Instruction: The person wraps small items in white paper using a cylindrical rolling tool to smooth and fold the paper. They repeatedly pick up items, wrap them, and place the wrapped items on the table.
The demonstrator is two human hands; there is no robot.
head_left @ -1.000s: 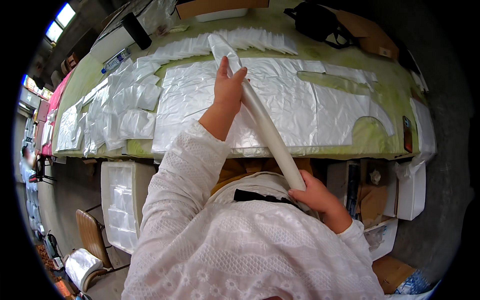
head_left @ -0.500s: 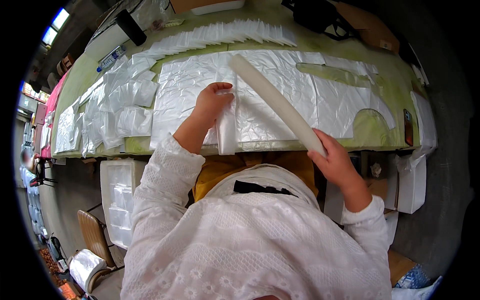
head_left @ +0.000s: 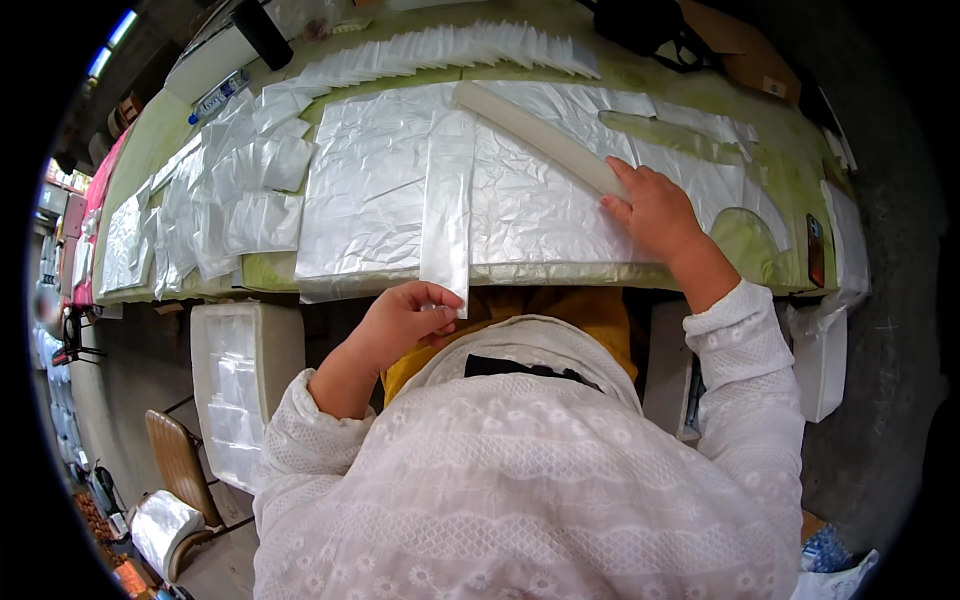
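Observation:
A folded strip of thin whitish plastic film [head_left: 446, 200] lies near the middle of a stack of flat plastic bags [head_left: 365, 185]. Its near end hangs over the table edge, pinched between the thumb and fingers of my left hand [head_left: 405, 322]. My right hand [head_left: 655, 212] grips the near end of a long, flat off-white bar [head_left: 540, 137], whose material I cannot make out. The bar slants away to the left, its far tip over the top of the folded strip. Under and beside it the film is wrinkled and shiny.
Loose folded bags [head_left: 265, 165] lie heaped at the left, and a row of folded bags [head_left: 450, 55] runs along the back. A phone [head_left: 814, 250] rests at the right edge. A bottle [head_left: 218, 97] and a black cylinder [head_left: 262, 35] stand or lie far left. Below is a white bin [head_left: 280, 370].
My left hand has come down toward me to the strip's near end. My right hand has moved slightly away from me with the bar, which now lies lower across the film.

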